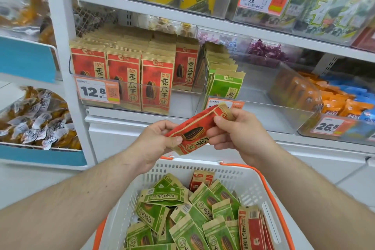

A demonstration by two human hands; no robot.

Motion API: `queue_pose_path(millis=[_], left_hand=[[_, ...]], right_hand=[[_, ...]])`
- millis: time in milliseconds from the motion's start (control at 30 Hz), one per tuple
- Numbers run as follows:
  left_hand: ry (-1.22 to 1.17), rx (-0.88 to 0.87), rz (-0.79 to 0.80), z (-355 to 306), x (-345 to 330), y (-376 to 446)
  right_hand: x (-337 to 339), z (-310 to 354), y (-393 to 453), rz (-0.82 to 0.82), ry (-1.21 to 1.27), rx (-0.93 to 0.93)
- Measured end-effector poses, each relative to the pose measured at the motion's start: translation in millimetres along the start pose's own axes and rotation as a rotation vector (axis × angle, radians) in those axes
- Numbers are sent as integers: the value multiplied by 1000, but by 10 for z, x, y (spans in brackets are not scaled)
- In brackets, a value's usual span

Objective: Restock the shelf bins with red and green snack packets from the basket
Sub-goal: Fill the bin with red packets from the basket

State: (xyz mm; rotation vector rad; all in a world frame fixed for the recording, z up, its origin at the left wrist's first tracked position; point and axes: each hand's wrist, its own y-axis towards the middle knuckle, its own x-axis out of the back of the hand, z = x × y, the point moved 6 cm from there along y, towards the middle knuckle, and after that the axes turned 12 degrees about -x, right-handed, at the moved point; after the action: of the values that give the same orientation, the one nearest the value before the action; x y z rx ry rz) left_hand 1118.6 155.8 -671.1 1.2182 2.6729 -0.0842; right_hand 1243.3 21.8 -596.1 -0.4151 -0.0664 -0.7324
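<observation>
Both hands hold one red snack packet point(197, 130) above the basket, tilted with its top end up to the right. My left hand point(156, 142) pinches its lower left edge, and my right hand point(233, 130) grips its upper right end. Below them, the white basket with an orange rim point(251, 180) contains several green packets point(205, 201) and a few red packets point(250, 227). On the shelf, a clear bin point(182, 95) stands packed with rows of upright red packets point(156, 85). The clear bin to its right point(263, 111) has green packets point(225, 85) only at its left side.
A bin of orange and blue packets point(332, 103) sits right of the green bin. Upper shelves carry yellow and green packs behind price tags. Left of the white shelf post point(60, 46) are blue-fronted bins of small wrapped snacks point(36, 122). A white base panel runs under the shelf.
</observation>
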Motion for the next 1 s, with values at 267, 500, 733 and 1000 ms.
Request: queue_pose_path(millis=[267,500,733,1000], left_hand=[[-87,-127,-229,-391,296,146],[-143,-186,-258,-612,351,220],[-141,-207,-279,-696,415,244],[-152,-201,-267,-681,414,271]], right_hand=[[-12,902,-216,-211,-49,394],[-174,1432,135,-415,-270,500],[-449,1509,701,-451,-456,390],[-665,1524,1207,-515,-612,189]])
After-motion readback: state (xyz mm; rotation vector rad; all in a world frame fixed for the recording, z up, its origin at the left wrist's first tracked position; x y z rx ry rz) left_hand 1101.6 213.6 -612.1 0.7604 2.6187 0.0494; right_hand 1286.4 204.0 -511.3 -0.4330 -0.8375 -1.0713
